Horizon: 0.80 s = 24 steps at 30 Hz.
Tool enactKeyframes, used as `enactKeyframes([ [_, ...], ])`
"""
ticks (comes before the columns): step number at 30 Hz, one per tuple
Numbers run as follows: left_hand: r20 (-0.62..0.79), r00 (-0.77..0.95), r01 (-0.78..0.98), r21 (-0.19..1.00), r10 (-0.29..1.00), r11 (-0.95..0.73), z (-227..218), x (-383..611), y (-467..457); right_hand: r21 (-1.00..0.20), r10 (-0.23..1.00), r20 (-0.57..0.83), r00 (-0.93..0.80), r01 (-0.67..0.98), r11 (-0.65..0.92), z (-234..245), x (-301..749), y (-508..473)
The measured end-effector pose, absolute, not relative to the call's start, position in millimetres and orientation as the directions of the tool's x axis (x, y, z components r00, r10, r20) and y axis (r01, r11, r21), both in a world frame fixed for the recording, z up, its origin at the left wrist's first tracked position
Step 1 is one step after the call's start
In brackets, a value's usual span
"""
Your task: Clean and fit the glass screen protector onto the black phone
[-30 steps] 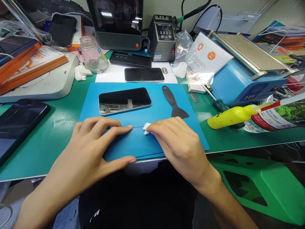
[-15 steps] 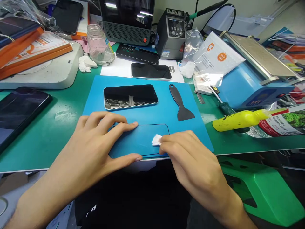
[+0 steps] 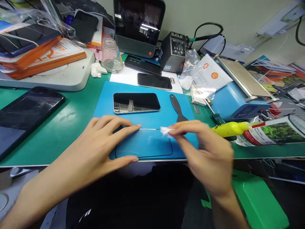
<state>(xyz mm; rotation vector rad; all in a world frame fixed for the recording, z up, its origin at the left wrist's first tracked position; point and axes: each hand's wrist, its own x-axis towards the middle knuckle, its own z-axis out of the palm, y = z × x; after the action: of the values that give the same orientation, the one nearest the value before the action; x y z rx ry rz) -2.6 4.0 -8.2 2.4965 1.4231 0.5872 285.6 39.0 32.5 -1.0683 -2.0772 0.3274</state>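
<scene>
A clear glass panel [image 3: 150,144] with a thin black border, shaped like a phone's front glass, lies flat on the blue mat [image 3: 102,101] at the table's front edge. My left hand [image 3: 107,140] rests over its left end, fingers and thumb spread along opposite long edges. Between thumb and fingertips, my right hand [image 3: 207,152] pinches a crumpled white wipe [image 3: 165,131] at the glass's upper right edge. Whether the wipe touches the glass, I cannot tell. Behind them lie a phone [image 3: 137,103] and a dark scraper [image 3: 176,105], its blade partly hidden by my right hand.
Another phone [image 3: 154,81] lies on white paper beyond the mat. At the back stand a glass jar [image 3: 111,57] and a grey soldering station [image 3: 173,52]. A yellow bottle [image 3: 228,128] lies to the right. A large dark phone [image 3: 30,111] occupies the left side.
My right hand has moved the wipe from over the glass to its upper right edge. My left hand keeps its place on the glass. The camera view has shifted.
</scene>
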Motion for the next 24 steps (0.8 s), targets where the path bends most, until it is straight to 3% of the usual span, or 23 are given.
enactKeyframes([
  [3,0.213,0.437,0.762,0.429,0.874,-0.485,-8,-9,2,-0.427,0.697,0.502,-0.513,0.554,0.715,24,261,49],
  [7,0.268,0.416,0.769,0.406,0.869,-0.493,-11,-8,-2,-0.347,0.645,0.493,-0.584,0.548,0.761,14,251,52],
  [12,0.324,0.426,0.781,0.341,0.845,-0.524,-12,-5,-3,-0.329,0.625,0.453,-0.636,0.533,0.780,16,258,40],
  [24,0.332,0.428,0.778,0.337,0.840,-0.530,-14,-5,-3,-0.403,0.646,0.378,-0.664,0.510,0.760,26,280,-5],
])
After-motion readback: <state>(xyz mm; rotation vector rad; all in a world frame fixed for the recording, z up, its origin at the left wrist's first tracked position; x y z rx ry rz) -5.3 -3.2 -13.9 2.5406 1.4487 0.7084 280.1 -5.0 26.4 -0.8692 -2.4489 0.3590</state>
